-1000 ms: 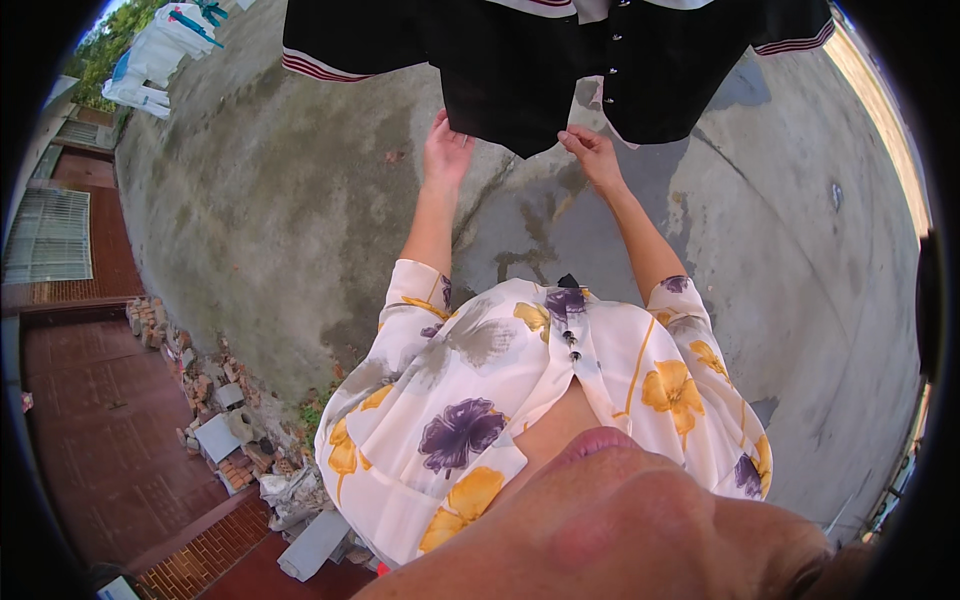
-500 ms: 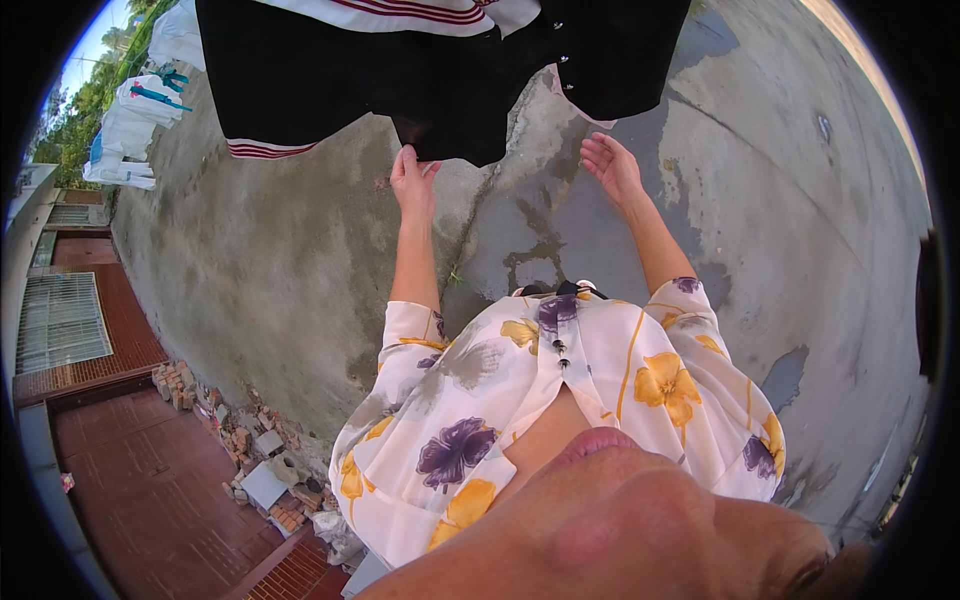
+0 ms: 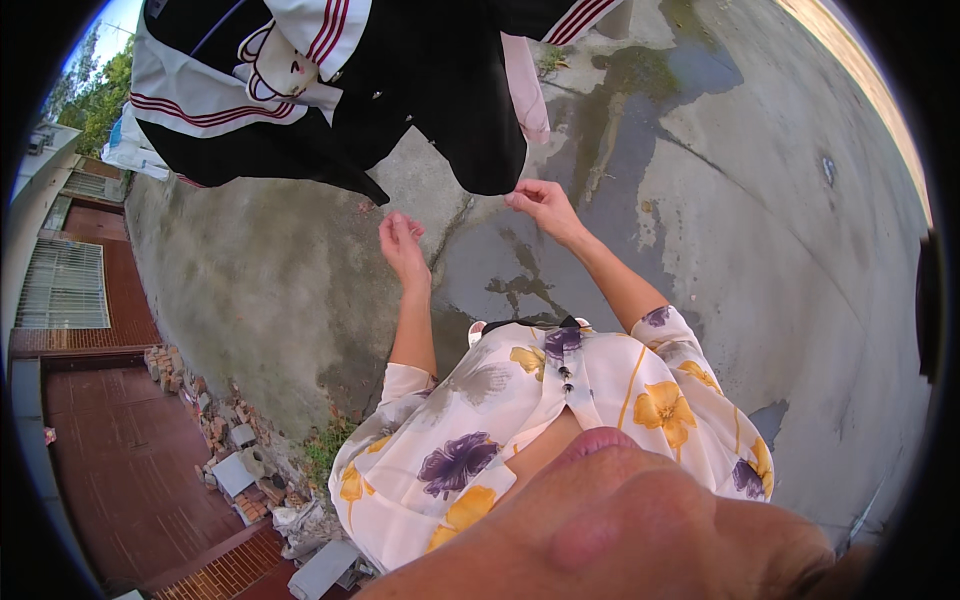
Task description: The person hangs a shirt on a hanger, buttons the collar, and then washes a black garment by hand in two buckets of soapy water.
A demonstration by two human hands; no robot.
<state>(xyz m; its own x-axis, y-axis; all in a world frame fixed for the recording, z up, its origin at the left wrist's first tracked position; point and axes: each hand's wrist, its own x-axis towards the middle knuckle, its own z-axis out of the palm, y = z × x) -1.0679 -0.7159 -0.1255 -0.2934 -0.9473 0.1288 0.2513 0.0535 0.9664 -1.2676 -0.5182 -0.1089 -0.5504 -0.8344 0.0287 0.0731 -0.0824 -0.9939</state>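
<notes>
A black sailor-style jacket (image 3: pixel 430 90) hangs in front of me, its white collar and cuffs edged with dark red stripes. A white cartoon-animal patch (image 3: pixel 275 65) sits near its collar, and small fasteners run along the front. My right hand (image 3: pixel 545 210) pinches the rounded lower hem between thumb and fingers. Just below the pointed corner of the other front panel, my left hand (image 3: pixel 404 250) is loosely curled with its fingers apart, holding nothing. The jacket's upper part runs out of view.
A pink cloth (image 3: pixel 525 90) hangs behind the jacket. White laundry (image 3: pixel 135 145) hangs at the far left. Wet patches and a crack mark the concrete ground (image 3: pixel 300 290). Along the left lie broken bricks and rubble (image 3: pixel 230 440) beside a brick building with a dark red door (image 3: pixel 120 450).
My left hand has let go of the hem and dropped slightly. My right hand has moved left and taken hold of the hem. The jacket's front has shifted left, showing more collar and the patch.
</notes>
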